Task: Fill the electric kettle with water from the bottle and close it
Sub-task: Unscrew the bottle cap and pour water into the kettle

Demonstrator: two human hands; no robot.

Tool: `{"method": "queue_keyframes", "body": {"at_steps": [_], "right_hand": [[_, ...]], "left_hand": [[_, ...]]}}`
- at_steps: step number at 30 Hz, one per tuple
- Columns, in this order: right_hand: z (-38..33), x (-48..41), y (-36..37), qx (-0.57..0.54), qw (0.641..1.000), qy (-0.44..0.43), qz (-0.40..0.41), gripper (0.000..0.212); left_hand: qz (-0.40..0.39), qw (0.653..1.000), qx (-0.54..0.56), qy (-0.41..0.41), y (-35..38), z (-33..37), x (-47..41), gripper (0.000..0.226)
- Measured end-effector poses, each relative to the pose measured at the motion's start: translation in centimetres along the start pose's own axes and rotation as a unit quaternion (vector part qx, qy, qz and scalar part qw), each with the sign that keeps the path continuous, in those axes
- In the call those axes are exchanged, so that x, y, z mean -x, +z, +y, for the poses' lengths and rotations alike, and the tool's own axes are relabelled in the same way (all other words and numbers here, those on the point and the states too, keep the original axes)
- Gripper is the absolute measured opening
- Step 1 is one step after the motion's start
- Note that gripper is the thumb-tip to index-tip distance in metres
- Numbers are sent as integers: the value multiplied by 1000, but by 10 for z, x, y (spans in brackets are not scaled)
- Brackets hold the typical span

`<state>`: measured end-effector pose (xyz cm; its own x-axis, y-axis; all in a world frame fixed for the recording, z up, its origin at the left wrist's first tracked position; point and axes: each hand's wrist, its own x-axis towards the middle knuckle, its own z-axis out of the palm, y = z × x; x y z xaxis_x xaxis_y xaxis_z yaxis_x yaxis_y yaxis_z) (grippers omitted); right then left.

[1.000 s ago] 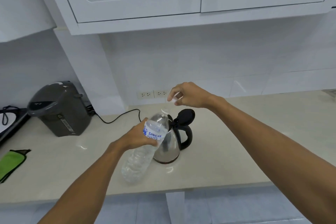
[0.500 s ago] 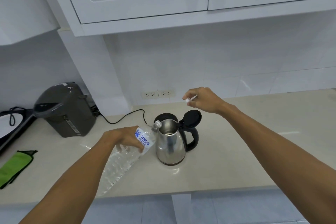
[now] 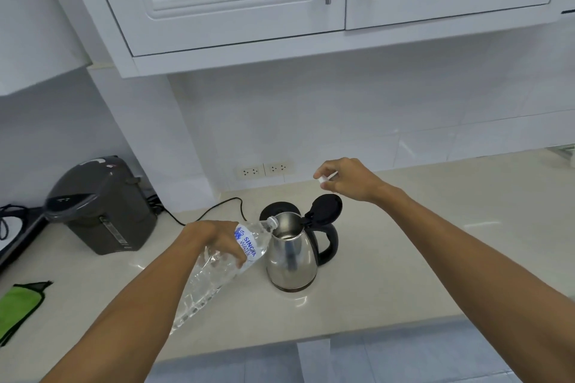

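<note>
A steel electric kettle (image 3: pixel 291 258) with a black handle stands on the beige counter, its black lid (image 3: pixel 325 208) flipped up and open. My left hand (image 3: pixel 214 239) grips a clear plastic water bottle (image 3: pixel 214 270) with a blue-lettered label, tilted so its open neck rests at the kettle's rim on the left. My right hand (image 3: pixel 348 179) hovers behind and above the kettle, pinching the small white bottle cap (image 3: pixel 322 178) between its fingers.
A grey hot-water dispenser (image 3: pixel 99 208) stands at the left with a black cord running along the wall to sockets (image 3: pixel 264 169). A green cloth (image 3: pixel 18 305) lies at the far left front. White cabinets (image 3: pixel 311 9) hang overhead. The counter edge (image 3: pixel 311 340) runs close in front.
My left hand has lowered and tipped the bottle until its neck reaches the kettle's opening. My right hand has drifted right and back with the cap.
</note>
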<state>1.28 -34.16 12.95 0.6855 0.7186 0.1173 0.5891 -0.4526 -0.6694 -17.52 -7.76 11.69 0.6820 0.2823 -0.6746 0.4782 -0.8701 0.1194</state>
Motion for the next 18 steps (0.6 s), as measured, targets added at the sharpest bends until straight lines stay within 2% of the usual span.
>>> {"method": "queue_keyframes", "body": {"at_steps": [6, 11, 18], "right_hand": [[5, 4, -6, 5, 1000, 4, 11, 18], [8, 5, -7, 2, 1000, 7, 8, 16], [10, 3, -5, -1, 1000, 3, 8, 16]], "left_hand": [[-2, 1000, -20, 7, -4, 4, -7, 54], [-2, 1000, -27, 15, -7, 7, -12, 43], [-13, 1000, -25, 8, -8, 11, -14, 44]]}}
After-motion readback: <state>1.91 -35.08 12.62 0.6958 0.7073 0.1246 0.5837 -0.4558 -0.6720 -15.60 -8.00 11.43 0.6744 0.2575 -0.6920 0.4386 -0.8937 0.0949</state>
